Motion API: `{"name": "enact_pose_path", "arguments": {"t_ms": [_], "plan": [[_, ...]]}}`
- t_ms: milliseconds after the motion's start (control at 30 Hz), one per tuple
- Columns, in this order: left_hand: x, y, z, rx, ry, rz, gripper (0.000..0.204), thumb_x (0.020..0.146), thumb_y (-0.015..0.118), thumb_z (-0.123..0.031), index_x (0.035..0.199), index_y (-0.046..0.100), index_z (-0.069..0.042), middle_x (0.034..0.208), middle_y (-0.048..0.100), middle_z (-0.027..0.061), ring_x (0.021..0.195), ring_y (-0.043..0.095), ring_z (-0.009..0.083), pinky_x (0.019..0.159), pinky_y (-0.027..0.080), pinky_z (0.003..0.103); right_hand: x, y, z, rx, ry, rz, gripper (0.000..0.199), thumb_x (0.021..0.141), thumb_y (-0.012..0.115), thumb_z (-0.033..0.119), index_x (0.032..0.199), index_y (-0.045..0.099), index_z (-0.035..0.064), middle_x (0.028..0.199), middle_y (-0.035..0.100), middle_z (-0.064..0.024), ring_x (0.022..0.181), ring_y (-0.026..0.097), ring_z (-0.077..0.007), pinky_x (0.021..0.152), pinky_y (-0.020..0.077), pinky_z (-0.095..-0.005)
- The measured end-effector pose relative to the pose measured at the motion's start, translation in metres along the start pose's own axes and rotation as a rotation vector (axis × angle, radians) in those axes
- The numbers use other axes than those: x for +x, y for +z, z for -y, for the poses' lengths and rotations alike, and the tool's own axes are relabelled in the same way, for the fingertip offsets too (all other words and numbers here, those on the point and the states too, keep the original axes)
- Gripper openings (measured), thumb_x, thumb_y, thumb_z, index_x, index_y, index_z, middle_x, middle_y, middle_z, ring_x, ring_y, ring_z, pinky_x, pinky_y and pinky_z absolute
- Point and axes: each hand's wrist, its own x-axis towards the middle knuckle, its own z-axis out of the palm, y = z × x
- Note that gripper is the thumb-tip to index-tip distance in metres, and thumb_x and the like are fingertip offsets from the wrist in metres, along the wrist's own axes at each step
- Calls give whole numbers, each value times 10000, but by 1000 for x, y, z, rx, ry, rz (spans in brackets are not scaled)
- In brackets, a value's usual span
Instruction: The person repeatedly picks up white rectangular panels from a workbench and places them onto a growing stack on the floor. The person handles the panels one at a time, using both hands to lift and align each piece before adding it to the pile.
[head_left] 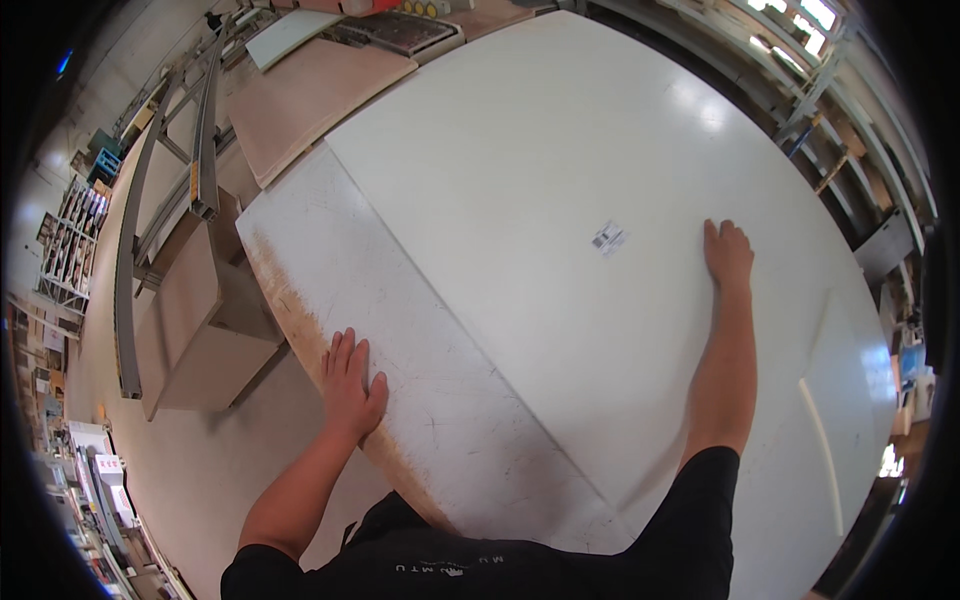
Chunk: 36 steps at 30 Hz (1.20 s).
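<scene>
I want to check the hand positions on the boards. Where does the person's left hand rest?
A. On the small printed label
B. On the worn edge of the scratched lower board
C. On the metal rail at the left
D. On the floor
B: the left hand lies flat at the brown worn edge of the scratched lower board, while the right hand rests on the large white panel beside the small label.

The broad white panel [600, 130] lies bare ahead of both flat hands (only a small label [607, 238] sits on it), while a metal rail [205, 130] and brown boards [310, 95] crowd the left.
</scene>
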Motion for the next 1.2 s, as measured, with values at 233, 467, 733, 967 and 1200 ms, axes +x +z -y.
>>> {"name": "enact_pose_path", "arguments": {"t_ms": [233, 467, 733, 967, 1200], "plan": [[-6, 3, 8, -473, -102, -171, 536, 918, 554, -214, 1379, 421, 25, 1461, 402, 245, 1370, 358, 410, 1148, 263, 473, -117, -13, 7, 72, 42, 16, 483, 963, 500, 452, 1065, 616, -6, 1064, 629, -201, 1067, 571, -369, 921, 445, -499], [-40, -9, 32, -1004, -501, -397, 568, 931, 583, -259, 1396, 396, 7, 1443, 422, 181, 1309, 429, 327, 1111, 330, 440, -251, -48, 37, 124, 148, 0, 457, 953, 518, 422, 1068, 621, -8, 1080, 625, -173, 1094, 554, -341, 938, 431, -473], [-167, -39, 88, -2058, -987, 723, 570, 879, 563, -354, 1336, 480, -24, 1303, 568, 154, 1208, 532, 360, 1046, 410, 527, -444, -87, 93, 130, 370, 52, 501, 964, 522, 423, 1185, 591, -21, 1173, 610, -198, 1157, 531, -365, 977, 428, -470], [-195, -65, 132, -2135, -840, 982, 642, 787, 558, -299, 1359, 458, -25, 1310, 554, 166, 1221, 516, 383, 1055, 406, 528, -549, -119, 97, 149, 440, 119, 528, 943, 530, 440, 1228, 580, -2, 1166, 626, -220, 1116, 577, -381, 957, 454, -468], [-228, -83, 159, -1955, -791, 1098, 681, 730, 557, -284, 1350, 457, -19, 1309, 541, 177, 1218, 512, 376, 1059, 409, 511, -661, -165, 90, 158, 641, 319, 597, 987, 382, 480, 1301, 570, 8, 1300, 583, -244, 1216, 537, -380, 1025, 411, -452]]}}
